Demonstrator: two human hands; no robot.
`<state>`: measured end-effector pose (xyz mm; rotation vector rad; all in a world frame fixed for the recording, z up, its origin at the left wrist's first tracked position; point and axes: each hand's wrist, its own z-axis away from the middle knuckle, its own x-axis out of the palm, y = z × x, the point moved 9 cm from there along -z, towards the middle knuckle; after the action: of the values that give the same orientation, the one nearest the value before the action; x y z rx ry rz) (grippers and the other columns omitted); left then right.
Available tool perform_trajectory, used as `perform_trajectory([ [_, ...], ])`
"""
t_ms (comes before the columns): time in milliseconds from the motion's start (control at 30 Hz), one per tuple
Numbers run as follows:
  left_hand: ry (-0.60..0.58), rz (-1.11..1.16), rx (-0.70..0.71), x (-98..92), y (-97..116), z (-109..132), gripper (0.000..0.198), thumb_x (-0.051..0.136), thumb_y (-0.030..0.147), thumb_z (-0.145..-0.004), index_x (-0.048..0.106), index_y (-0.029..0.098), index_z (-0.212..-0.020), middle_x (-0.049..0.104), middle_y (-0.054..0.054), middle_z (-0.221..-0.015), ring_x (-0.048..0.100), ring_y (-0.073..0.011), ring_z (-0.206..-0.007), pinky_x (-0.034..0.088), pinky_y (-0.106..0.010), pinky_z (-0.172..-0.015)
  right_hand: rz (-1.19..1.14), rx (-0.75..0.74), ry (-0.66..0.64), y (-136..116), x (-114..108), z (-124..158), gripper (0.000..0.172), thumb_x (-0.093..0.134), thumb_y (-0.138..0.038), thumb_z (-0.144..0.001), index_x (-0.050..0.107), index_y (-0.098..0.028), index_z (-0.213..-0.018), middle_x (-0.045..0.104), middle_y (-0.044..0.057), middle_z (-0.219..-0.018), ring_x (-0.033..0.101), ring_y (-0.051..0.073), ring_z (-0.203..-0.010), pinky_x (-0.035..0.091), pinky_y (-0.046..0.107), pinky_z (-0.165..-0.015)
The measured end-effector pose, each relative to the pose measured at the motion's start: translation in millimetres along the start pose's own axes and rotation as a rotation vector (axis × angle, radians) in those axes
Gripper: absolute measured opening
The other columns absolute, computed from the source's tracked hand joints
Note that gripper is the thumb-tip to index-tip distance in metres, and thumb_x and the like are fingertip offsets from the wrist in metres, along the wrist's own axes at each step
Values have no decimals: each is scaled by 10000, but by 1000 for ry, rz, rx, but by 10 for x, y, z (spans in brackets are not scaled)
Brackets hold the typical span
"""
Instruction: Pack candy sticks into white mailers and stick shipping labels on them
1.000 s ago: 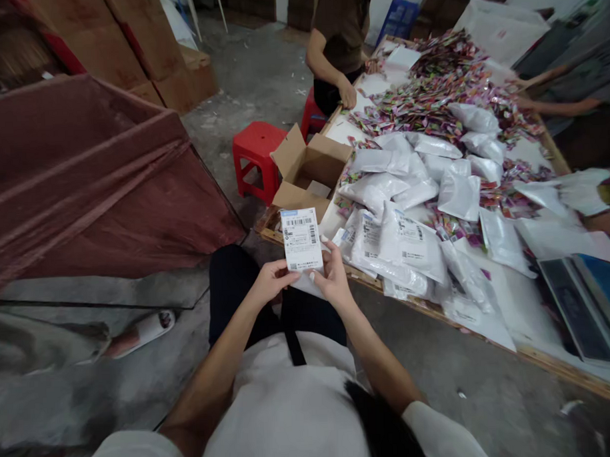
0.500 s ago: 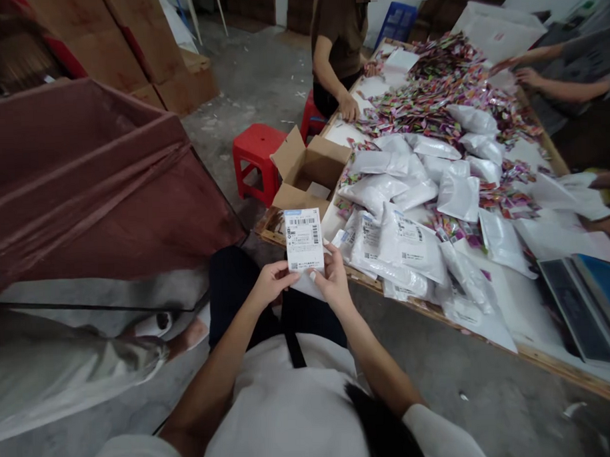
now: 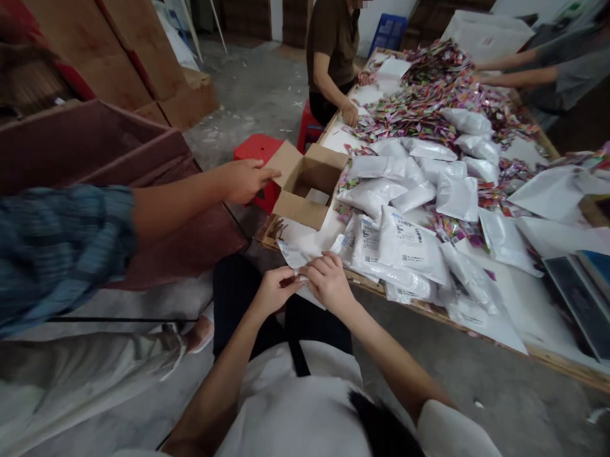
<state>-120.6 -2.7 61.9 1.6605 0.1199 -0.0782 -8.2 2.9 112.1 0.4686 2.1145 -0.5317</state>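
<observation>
My left hand [image 3: 276,291] is closed in a pinch on the near edge of a printed shipping label [image 3: 292,254], which now tilts and curls away from me. My right hand [image 3: 329,281] meets it there, its fingertips closed on the same edge and covering part of the label. White paper shows beneath my fingers, above my lap. Just right of my right hand, several white packed mailer bags [image 3: 410,245] with printed labels lie piled on the table [image 3: 549,353].
A co-worker's hand [image 3: 248,180] in a plaid sleeve reaches in from the left to an open cardboard box [image 3: 299,209]. Behind are a red stool [image 3: 255,147], a heap of colourful small packets [image 3: 431,104] and people seated around. A maroon fabric bin [image 3: 147,161] stands left.
The label was flat and facing me; now it is tilted and bent, and my right hand has moved over its near edge. A co-worker's plaid-sleeved arm has come in from the left.
</observation>
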Motion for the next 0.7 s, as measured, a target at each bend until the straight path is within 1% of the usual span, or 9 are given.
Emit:
perform_trajectory([
  [100, -18, -44, 36, 9, 143, -12, 194, 712, 308, -771, 691, 138, -681, 575, 2, -651, 494, -120, -613, 386, -240, -579, 16, -41, 15, 14, -36, -23, 188, 501, -204, -992, 687, -191, -973, 677, 48, -831, 559, 194, -831, 384, 389, -1014],
  [167, -31, -52, 58, 18, 217, -21, 200, 700, 310, -792, 691, 141, -687, 571, 1, -659, 493, -119, -621, 381, -239, -585, 14, -30, 16, 23, -45, -31, 205, 473, -159, -984, 677, -181, -966, 665, 54, -811, 559, 200, -817, 403, 390, -991],
  [233, -41, -61, 69, 24, 251, -23, 241, 695, 318, -805, 663, 146, -640, 529, 12, -634, 467, -111, -608, 369, -236, -580, -3, 7, -5, 43, -33, -39, 205, 465, -134, -966, 665, -179, -961, 661, 63, -809, 564, 213, -824, 422, 394, -958],
  [300, -48, -43, 58, 25, 235, -17, 261, 703, 338, -803, 658, 147, -632, 530, 9, -643, 471, -113, -614, 378, -235, -587, -49, 74, -19, 91, -32, -48, 195, 463, -120, -944, 649, -180, -944, 666, 71, -820, 574, 223, -826, 448, 383, -888],
  [400, -47, 35, -11, 7, 133, 5, 250, 741, 380, -764, 707, 135, -733, 606, -18, -702, 528, -137, -654, 419, -245, -612, -182, 195, 1, 201, -73, -56, 204, 439, -88, -907, 617, -184, -929, 682, 79, -866, 600, 222, -839, 471, 334, -778],
  [500, -46, 85, -86, -22, 35, 29, 304, 763, 410, -735, 733, 123, -829, 646, -32, -730, 557, -154, -672, 448, -262, -635, -295, 260, 40, 281, -136, -77, 218, 415, -80, -879, 595, -193, -924, 688, 76, -880, 627, 216, -850, 482, 304, -744],
  [600, -46, 74, -106, -55, 17, 40, 319, 766, 431, -728, 731, 122, -801, 632, -26, -702, 537, -149, -652, 439, -259, -618, -369, 296, 66, 339, -191, -110, 221, 409, -84, -851, 581, -198, -930, 699, 75, -898, 654, 210, -841, 485, 287, -729],
  [700, -54, 52, -117, -63, 22, 42, 334, 759, 444, -731, 735, 123, -819, 623, -23, -697, 523, -146, -641, 426, -258, -601, -450, 374, 65, 411, -210, -123, 175, 415, -129, -871, 568, -202, -918, 689, 50, -833, 646, 186, -738, 463, 263, -667],
])
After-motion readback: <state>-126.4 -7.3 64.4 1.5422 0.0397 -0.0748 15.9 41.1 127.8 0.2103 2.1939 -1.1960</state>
